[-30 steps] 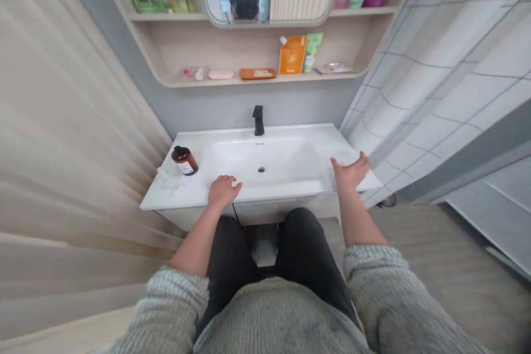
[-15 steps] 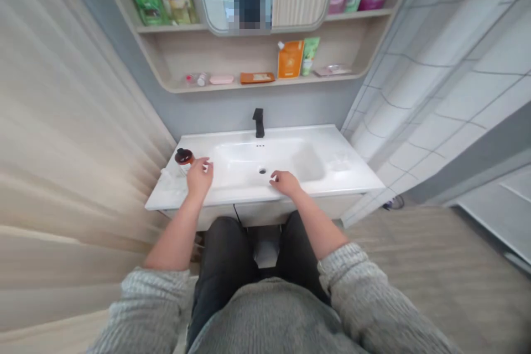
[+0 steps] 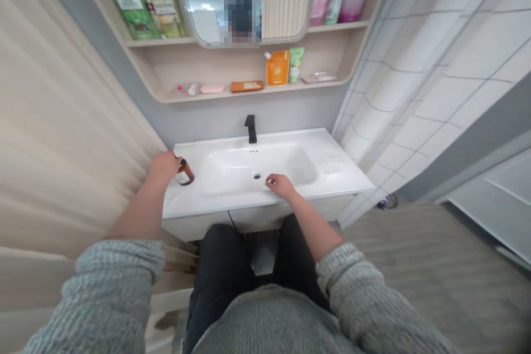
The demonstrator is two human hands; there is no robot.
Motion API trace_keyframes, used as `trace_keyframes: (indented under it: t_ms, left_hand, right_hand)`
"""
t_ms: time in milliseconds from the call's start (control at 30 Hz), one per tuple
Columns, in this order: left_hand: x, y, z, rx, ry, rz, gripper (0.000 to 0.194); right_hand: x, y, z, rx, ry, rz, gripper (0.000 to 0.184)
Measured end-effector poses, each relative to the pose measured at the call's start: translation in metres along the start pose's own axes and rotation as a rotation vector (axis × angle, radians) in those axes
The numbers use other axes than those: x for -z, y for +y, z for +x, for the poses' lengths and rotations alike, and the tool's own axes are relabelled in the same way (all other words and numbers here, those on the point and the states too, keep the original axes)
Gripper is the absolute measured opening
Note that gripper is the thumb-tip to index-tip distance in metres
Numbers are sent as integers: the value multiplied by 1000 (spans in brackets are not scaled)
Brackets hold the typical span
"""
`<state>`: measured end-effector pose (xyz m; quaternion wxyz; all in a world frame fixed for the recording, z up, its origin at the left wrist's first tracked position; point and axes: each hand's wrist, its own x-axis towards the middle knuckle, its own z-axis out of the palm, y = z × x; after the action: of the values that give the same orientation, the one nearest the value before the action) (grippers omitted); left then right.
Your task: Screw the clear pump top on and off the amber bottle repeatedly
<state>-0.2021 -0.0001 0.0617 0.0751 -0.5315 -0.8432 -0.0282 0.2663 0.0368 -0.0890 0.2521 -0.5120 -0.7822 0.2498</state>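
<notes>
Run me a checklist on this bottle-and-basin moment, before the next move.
1. Left hand at the brown bottle: ok, by its top.
2. Firm grip: cannot tell; the hand hides the bottle's top.
3. Label readable: not ok, too small and blurred.
4. Right hand away from the bottle: ok, at the basin.
5. Faucet off: ok, no water visible.
6. Drain uncovered: ok, dark opening shows.

The left arm reaches forward and well out to the side, the left hand bent inward at its end, back uppermost, much of its grip hidden from me. The right arm slants in toward the middle, the right hand loosely curled, fingers bent. Both forearms are bare.
</notes>
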Motion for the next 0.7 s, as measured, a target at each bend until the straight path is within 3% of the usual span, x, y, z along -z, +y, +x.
trace_keyframes:
  t_ms: [133, 267, 333, 400, 467, 533, 600, 700]
  left_hand:
    - [9, 20, -14, -103, 72, -53, 32]
    - [30, 58, -45, -204, 186, -209, 34]
    - [42, 83, -63, -270, 190, -290, 34]
    - [52, 111, -81, -354, 154, -351, 32]
    - [59, 138, -99, -439, 114, -390, 30]
    - [61, 163, -117, -512, 66, -411, 29]
    - [58, 182, -133, -568, 26, -417, 29]
    - [47, 201, -151, -600, 1, -418, 27]
  right_hand:
    - [-1, 4, 2, 3, -5, 5, 15]
    - [-3, 8, 2, 30, -11, 67, 19]
    - [-6, 5, -1, 86, -10, 170, 35]
    - [-11, -3, -4, 159, -31, 337, 64]
    - [-17, -17, -6, 229, -87, 510, 94]
    - [-25, -34, -5, 289, -138, 651, 111]
    - [-32, -48, -2, 321, -146, 787, 110]
    - [-37, -56, 2, 296, -165, 919, 93]
